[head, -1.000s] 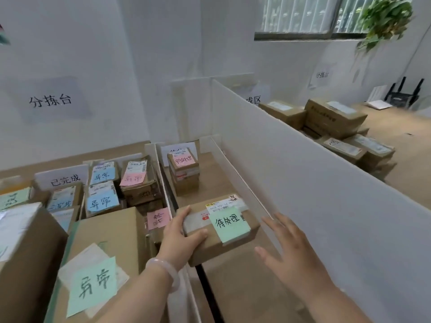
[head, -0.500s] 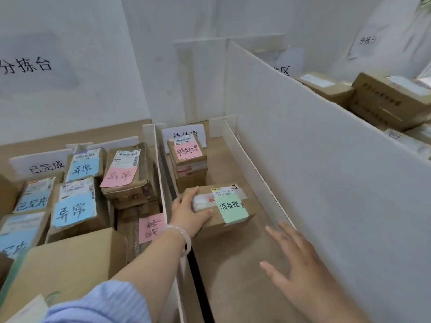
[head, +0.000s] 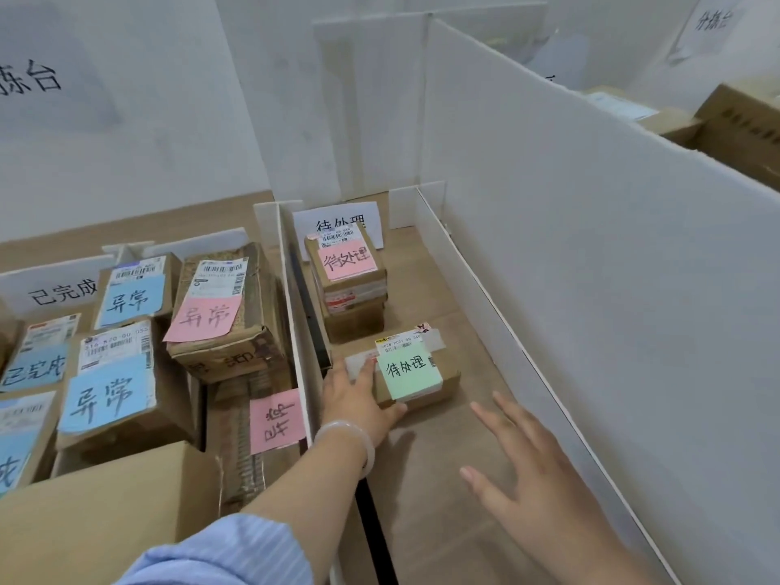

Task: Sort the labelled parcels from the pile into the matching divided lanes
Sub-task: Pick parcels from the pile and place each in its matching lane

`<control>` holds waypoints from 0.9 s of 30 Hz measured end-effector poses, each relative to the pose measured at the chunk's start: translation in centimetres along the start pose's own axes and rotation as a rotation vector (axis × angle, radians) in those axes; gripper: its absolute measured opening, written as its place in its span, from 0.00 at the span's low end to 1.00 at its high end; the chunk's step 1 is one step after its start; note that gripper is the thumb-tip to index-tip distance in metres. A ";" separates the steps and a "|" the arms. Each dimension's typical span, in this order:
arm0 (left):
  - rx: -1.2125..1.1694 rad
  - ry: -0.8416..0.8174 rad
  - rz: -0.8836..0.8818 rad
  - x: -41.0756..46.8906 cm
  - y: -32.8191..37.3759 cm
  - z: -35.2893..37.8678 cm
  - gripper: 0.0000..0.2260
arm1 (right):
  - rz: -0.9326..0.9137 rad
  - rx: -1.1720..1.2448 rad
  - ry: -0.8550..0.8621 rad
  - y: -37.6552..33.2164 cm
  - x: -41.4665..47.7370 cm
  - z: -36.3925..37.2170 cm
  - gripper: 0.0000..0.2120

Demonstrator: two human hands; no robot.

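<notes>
1. The left hand point(head: 358, 399) grips the parcel point(head: 447, 384) by its left end, with the fingers on top and the thumb against the near side. A pale bangle point(head: 350, 443) circles the wrist, and a blue striped sleeve point(head: 219, 551) covers the forearm.
2. The parcel carries a green note point(head: 408, 370) and lies level on the floor of the right lane, close to the divider point(head: 295, 331).
3. The right hand point(head: 523, 470) is open with its fingers spread. It holds nothing and hovers over the lane floor, nearer the front edge than the parcel and apart from it.
4. Just behind the parcel is a stack point(head: 352, 314) topped by a pink note point(head: 348, 259). The stack stands before a lane sign point(head: 363, 215) at the back edge.
5. Left of the divider, the other lanes are packed with boxes point(head: 126, 399) bearing blue and pink notes.
6. The worktop point(head: 443, 491) is brown wood grain. A black strip point(head: 375, 534) runs along the foot of the divider.
7. A tall white partition point(head: 591, 247) closes the right side, and cartons point(head: 738, 120) lie beyond it. The walls are white, and a wall sign point(head: 29, 78) hangs at upper left.
</notes>
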State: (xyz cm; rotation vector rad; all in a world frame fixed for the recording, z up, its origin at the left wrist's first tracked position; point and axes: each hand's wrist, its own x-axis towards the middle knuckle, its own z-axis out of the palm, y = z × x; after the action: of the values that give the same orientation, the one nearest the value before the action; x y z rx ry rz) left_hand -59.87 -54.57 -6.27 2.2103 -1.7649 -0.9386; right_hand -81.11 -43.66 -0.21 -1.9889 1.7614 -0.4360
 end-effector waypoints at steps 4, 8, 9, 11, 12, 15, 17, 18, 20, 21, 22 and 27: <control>0.069 0.065 0.000 1.9 -0.1 -0.7 0.36 | -0.015 -0.029 -0.004 0.0 1.1 0.1 0.31; 0.091 0.098 -0.047 4.1 -0.5 -1.8 0.36 | -0.007 -0.034 0.003 0.3 1.5 0.3 0.30; 0.105 0.098 -0.050 4.3 -0.6 -1.9 0.36 | -0.007 -0.039 0.004 0.4 1.5 0.3 0.31; 0.141 0.095 -0.031 4.3 -0.6 -2.1 0.36 | 0.000 -0.067 -0.003 0.3 1.2 0.3 0.33; 0.158 0.096 -0.014 4.1 -0.6 -2.1 0.36 | 0.009 -0.077 -0.009 0.3 1.0 0.2 0.34; 0.235 0.103 0.063 2.5 0.0 -2.7 0.37 | 0.020 -0.092 -0.002 -0.3 0.4 -0.3 0.36; 0.253 0.109 0.127 0.5 1.0 -3.5 0.37 | -0.001 -0.105 0.007 -1.2 -0.2 -1.1 0.37; 0.250 0.118 0.163 -0.8 1.5 -4.0 0.36 | -0.004 -0.113 0.009 -1.6 -0.5 -1.5 0.37; 0.248 0.165 0.244 -3.9 2.6 -5.2 0.35 | -0.034 -0.115 0.039 -2.5 -1.3 -2.3 0.37; 0.256 0.206 0.287 -5.7 3.1 -5.9 0.34 | -0.058 -0.118 0.059 -2.8 -1.8 -2.6 0.38; 0.263 0.253 0.326 -7.5 3.3 -6.5 0.34 | -0.072 -0.134 0.051 -3.2 -2.2 -2.9 0.40; 0.308 0.475 0.432 -18.6 1.3 -8.5 0.32 | -0.177 -0.218 -0.025 -6.7 -5.5 -4.1 0.46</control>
State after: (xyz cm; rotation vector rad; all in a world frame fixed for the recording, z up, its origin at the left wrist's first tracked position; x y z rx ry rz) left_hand -58.16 -39.89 7.95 1.8583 -2.1003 -0.0464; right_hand -78.27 -38.17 7.06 -2.3028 1.6865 -0.2828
